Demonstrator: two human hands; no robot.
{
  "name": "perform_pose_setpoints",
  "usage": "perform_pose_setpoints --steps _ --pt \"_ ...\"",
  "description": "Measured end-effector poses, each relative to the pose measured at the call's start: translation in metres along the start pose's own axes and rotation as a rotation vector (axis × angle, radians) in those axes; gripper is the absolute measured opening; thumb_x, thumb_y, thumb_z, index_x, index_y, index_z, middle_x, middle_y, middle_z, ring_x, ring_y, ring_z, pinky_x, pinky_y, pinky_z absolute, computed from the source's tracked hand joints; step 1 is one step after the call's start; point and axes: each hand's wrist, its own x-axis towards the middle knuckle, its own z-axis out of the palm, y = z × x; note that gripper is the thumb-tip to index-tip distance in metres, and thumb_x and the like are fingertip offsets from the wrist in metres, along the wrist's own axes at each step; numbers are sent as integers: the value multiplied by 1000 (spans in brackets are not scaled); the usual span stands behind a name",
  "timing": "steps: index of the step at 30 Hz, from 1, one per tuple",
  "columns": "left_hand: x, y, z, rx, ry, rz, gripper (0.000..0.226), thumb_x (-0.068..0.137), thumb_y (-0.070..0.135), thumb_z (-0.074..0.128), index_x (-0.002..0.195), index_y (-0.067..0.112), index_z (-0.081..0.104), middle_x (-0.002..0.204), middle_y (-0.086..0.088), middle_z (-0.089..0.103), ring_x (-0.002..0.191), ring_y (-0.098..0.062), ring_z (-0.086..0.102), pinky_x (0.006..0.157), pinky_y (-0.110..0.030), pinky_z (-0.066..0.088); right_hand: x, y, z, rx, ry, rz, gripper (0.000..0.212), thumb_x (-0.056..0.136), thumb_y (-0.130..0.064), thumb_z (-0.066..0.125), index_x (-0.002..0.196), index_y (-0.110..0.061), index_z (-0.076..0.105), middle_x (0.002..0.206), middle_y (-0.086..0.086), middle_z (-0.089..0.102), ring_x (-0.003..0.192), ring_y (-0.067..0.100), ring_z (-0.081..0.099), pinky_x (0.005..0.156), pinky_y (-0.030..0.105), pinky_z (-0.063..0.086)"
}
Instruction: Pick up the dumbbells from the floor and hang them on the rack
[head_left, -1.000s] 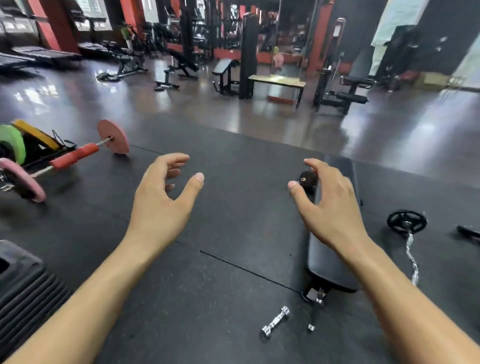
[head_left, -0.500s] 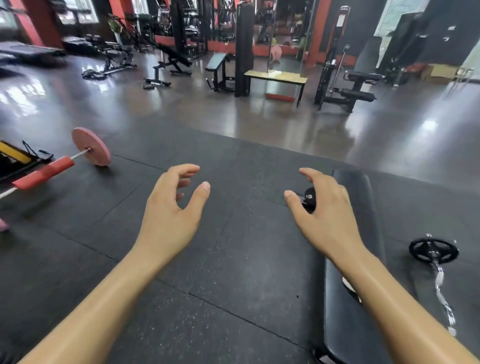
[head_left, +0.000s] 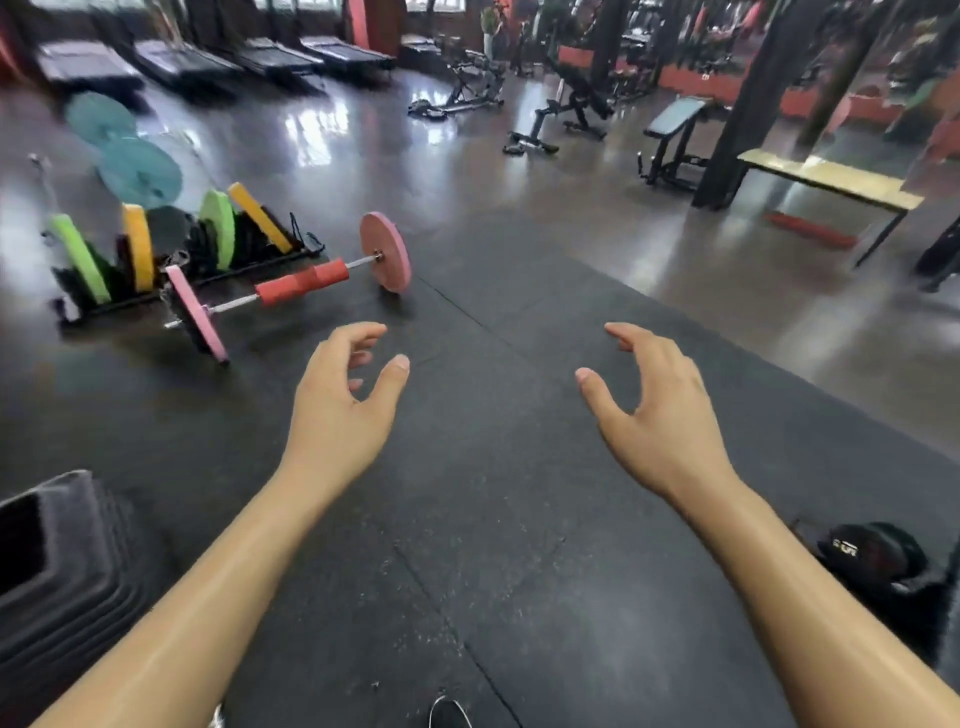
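My left hand (head_left: 340, 410) and my right hand (head_left: 660, 415) hover over the black rubber mat (head_left: 493, 519), fingers curled apart, both holding nothing. A black dumbbell (head_left: 872, 553) lies on the mat at the lower right, partly hidden behind my right forearm. A barbell with pink plates and a red foam sleeve (head_left: 301, 283) lies on the floor ahead to the left. Behind the barbell stands a low black floor rack (head_left: 171, 249) holding green and yellow plates upright.
A black ribbed step block (head_left: 62, 561) sits at the lower left. Two teal plates (head_left: 124, 150) lie on the shiny floor beyond the rack. Benches (head_left: 571, 114), a yellow-topped table (head_left: 831, 182) and a dark pillar (head_left: 743, 104) stand farther back. A shoe tip (head_left: 449, 714) shows at the bottom edge.
The view has swung left: the padded bench and the curl bar have left the frame, the plate rack and barbell are now in full view, and the dumbbell has shifted to the lower right.
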Motion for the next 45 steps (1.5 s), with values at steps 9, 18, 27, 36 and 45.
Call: perform_pose_setpoints --steps 9,18,27,36,45 --pt "101 -80 -47 87 288 -159 28 100 34 66 125 40 54 128 13 60 118 -4 58 97 -25 49 157 -85 157 88 -330 -306 57 97 -48 63 148 -25 51 140 4 59 129 28 52 105 34 38" --pt "97 -185 -106 160 639 -621 17 93 28 69 95 42 59 88 26 69 84 7 64 77 -6 43 215 -178 367 287 -809 -578 43 96 -46 69 134 -29 60 117 -4 66 114 23 61 100 43 50" --pt "28 -298 -134 256 906 -1028 13 96 33 67 110 34 66 96 27 62 93 5 59 82 -11 40 134 -237 543 136 -1203 -971 50 97 -48 65 142 -27 57 128 -2 63 125 25 52 103 32 37" --pt "-40 -499 -132 261 942 -1296 57 97 46 66 148 24 57 162 -6 45 154 -18 32 125 -28 20 11 -232 741 -45 -1435 -1290 72 96 -58 61 160 -34 39 161 2 45 148 34 34 123 46 29" --pt "-121 -753 -33 123 908 -1728 79 99 72 40 166 42 10 177 -3 2 162 -30 -10 129 -54 -5 -106 -113 980 -263 -1621 -1513 91 89 -82 36 160 -53 -13 177 8 0 160 43 3 128 62 8"
